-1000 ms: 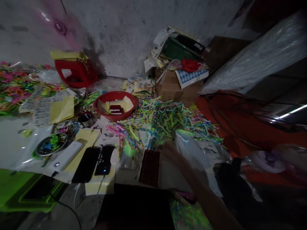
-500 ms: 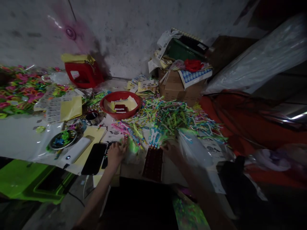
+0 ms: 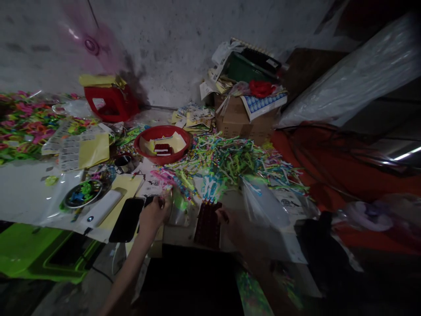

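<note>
A dark red slotted tray (image 3: 208, 226) lies in front of me, with several white-and-blue strips (image 3: 210, 186) fanned out at its far end. My right hand (image 3: 226, 219) is at the tray's right edge, its fingers curled into a pinch; whatever may be between them is too small to make out. To the tray's left, my left hand (image 3: 155, 215) is closed with thumb and fingers together, beside a clear plastic bag (image 3: 180, 213) and just short of some pink strips (image 3: 162, 176). Its fingertips are too dim to show what they hold. A black phone (image 3: 127, 220) lies left of that hand.
A heap of colourful strips (image 3: 237, 156) spreads behind the tray. Around it stand a red basin (image 3: 138, 147), a cardboard box (image 3: 245, 123) and a steel cup (image 3: 123, 163). A metal bowl (image 3: 70, 202), a white power bank (image 3: 103, 208) and a pink fan (image 3: 92, 45) are further left.
My right hand has drawn back from the tray's far end, down along its right edge, and its fingers have curled. My left hand has turned and closed more. The view has shifted slightly.
</note>
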A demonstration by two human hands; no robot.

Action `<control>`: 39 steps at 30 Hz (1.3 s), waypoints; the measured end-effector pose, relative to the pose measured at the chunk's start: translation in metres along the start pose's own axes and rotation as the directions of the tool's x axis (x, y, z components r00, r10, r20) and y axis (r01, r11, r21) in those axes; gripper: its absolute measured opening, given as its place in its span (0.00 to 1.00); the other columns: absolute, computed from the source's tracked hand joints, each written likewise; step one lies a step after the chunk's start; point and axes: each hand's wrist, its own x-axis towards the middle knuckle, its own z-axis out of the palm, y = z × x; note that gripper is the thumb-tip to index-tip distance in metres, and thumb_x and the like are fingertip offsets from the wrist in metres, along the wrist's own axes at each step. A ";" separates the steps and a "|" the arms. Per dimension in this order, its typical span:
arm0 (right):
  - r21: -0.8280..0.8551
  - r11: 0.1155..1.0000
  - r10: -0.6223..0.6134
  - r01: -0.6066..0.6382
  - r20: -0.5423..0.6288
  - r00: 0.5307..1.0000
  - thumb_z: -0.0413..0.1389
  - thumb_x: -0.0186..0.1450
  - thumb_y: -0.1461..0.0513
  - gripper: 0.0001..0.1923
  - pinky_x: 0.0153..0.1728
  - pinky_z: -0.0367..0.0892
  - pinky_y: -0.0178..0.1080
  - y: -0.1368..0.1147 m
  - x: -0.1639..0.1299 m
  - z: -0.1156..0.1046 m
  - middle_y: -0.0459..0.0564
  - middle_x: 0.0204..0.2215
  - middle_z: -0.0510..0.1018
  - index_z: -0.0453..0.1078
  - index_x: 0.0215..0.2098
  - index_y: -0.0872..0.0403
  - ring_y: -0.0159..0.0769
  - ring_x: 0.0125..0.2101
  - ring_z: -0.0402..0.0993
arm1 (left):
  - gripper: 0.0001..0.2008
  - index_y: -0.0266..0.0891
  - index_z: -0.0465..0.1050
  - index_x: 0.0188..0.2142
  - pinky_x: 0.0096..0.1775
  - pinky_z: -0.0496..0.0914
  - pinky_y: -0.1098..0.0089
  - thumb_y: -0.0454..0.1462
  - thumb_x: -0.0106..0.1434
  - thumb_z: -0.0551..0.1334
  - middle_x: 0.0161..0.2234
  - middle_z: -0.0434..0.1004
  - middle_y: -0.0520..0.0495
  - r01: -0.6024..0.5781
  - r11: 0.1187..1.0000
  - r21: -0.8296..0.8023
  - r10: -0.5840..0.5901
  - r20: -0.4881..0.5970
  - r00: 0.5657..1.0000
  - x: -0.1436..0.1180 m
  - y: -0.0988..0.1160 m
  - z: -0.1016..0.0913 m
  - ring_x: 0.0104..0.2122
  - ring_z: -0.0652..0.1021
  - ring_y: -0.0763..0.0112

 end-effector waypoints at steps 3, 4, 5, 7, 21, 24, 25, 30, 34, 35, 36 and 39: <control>0.146 0.987 0.024 -0.062 0.247 0.969 0.46 0.64 0.50 0.19 0.38 0.67 0.38 -0.031 -0.008 0.009 0.50 0.33 0.79 0.72 0.37 0.52 0.38 0.34 0.74 | 0.11 0.40 0.66 0.38 0.28 0.64 0.70 0.44 0.64 0.53 0.28 0.79 0.46 -0.077 0.994 -0.079 0.076 -0.025 0.997 -0.031 0.013 -0.010 0.30 0.80 0.59; 0.218 0.973 0.006 -0.079 0.318 0.948 0.47 0.64 0.50 0.19 0.39 0.67 0.38 -0.041 -0.009 0.011 0.50 0.36 0.80 0.73 0.39 0.52 0.39 0.37 0.74 | 0.08 0.41 0.65 0.37 0.27 0.64 0.71 0.42 0.63 0.54 0.28 0.79 0.48 -0.140 0.982 -0.124 0.136 -0.039 0.990 -0.041 0.019 -0.007 0.28 0.80 0.62; 0.290 0.952 -0.018 -0.096 0.367 0.930 0.48 0.63 0.50 0.19 0.41 0.67 0.38 -0.051 -0.010 0.012 0.49 0.38 0.79 0.73 0.42 0.51 0.39 0.40 0.74 | 0.06 0.41 0.65 0.35 0.27 0.64 0.72 0.41 0.62 0.55 0.26 0.78 0.50 -0.219 0.962 -0.166 0.211 -0.063 0.975 -0.052 0.024 -0.002 0.27 0.80 0.64; 0.379 0.917 -0.045 -0.126 0.410 0.911 0.50 0.61 0.48 0.20 0.42 0.67 0.39 -0.065 -0.010 0.013 0.48 0.38 0.79 0.73 0.42 0.51 0.41 0.41 0.73 | 0.04 0.42 0.64 0.32 0.28 0.65 0.73 0.39 0.61 0.57 0.24 0.77 0.53 -0.385 0.898 -0.211 0.361 -0.147 0.921 -0.068 0.033 0.015 0.25 0.79 0.68; 0.445 0.814 0.154 -0.373 0.454 0.877 0.64 0.50 0.48 0.22 0.35 0.74 0.42 0.032 0.010 -0.036 0.51 0.34 0.80 0.74 0.35 0.54 0.42 0.35 0.77 | 0.25 0.40 0.61 0.55 0.53 0.68 0.55 0.36 0.59 0.62 0.56 0.67 0.38 -0.770 0.599 -0.220 0.748 -0.189 0.636 -0.074 0.024 0.123 0.56 0.69 0.56; 0.472 0.788 0.227 -0.396 0.375 0.899 0.66 0.46 0.47 0.23 0.38 0.74 0.45 0.048 0.030 -0.056 0.52 0.33 0.81 0.74 0.32 0.55 0.43 0.36 0.78 | 0.32 0.40 0.55 0.61 0.57 0.63 0.50 0.38 0.59 0.63 0.63 0.56 0.37 -0.802 0.572 -0.174 0.790 -0.147 0.595 -0.077 0.027 0.141 0.62 0.58 0.52; 0.496 0.775 0.235 -0.392 0.350 0.907 0.66 0.45 0.47 0.24 0.39 0.74 0.45 0.049 0.036 -0.060 0.53 0.33 0.81 0.74 0.32 0.55 0.43 0.36 0.78 | 0.34 0.41 0.53 0.62 0.58 0.61 0.48 0.38 0.59 0.64 0.64 0.54 0.37 -0.804 0.573 -0.160 0.793 -0.138 0.593 -0.078 0.028 0.146 0.63 0.56 0.51; 0.521 0.796 0.197 -0.309 0.260 0.945 0.64 0.46 0.45 0.23 0.41 0.72 0.46 0.044 0.056 -0.061 0.53 0.35 0.80 0.74 0.30 0.54 0.43 0.38 0.77 | 0.38 0.42 0.51 0.64 0.57 0.60 0.44 0.42 0.58 0.65 0.66 0.48 0.35 -0.804 0.585 -0.108 0.796 -0.113 0.594 -0.077 0.030 0.163 0.64 0.54 0.47; 0.489 0.825 0.166 -0.281 0.266 0.950 0.65 0.42 0.44 0.25 0.39 0.72 0.45 0.046 0.065 -0.050 0.51 0.31 0.80 0.73 0.27 0.54 0.41 0.34 0.77 | 0.38 0.42 0.51 0.64 0.58 0.59 0.45 0.40 0.57 0.66 0.65 0.49 0.34 -0.811 0.579 -0.081 0.802 -0.118 0.585 -0.076 0.029 0.168 0.64 0.53 0.48; 0.494 0.824 0.157 -0.276 0.269 0.950 0.65 0.41 0.43 0.25 0.38 0.72 0.45 0.048 0.067 -0.048 0.51 0.31 0.80 0.73 0.27 0.54 0.40 0.33 0.76 | 0.37 0.42 0.52 0.64 0.58 0.59 0.46 0.40 0.57 0.66 0.65 0.49 0.34 -0.812 0.579 -0.072 0.803 -0.125 0.583 -0.075 0.028 0.168 0.64 0.53 0.48; 0.498 0.822 0.150 -0.275 0.277 0.949 0.65 0.40 0.43 0.26 0.38 0.72 0.45 0.050 0.068 -0.047 0.50 0.30 0.80 0.73 0.26 0.54 0.39 0.33 0.76 | 0.36 0.42 0.53 0.63 0.58 0.60 0.46 0.40 0.58 0.65 0.65 0.50 0.34 -0.812 0.580 -0.063 0.802 -0.134 0.583 -0.075 0.028 0.169 0.64 0.53 0.49; 0.479 0.827 0.140 -0.296 0.334 0.932 0.66 0.38 0.44 0.26 0.38 0.71 0.44 0.053 0.075 -0.047 0.48 0.27 0.79 0.73 0.25 0.55 0.37 0.30 0.76 | 0.33 0.44 0.53 0.63 0.58 0.60 0.48 0.41 0.61 0.63 0.65 0.50 0.36 -0.804 0.592 -0.048 0.792 -0.152 0.592 -0.076 0.029 0.169 0.64 0.55 0.51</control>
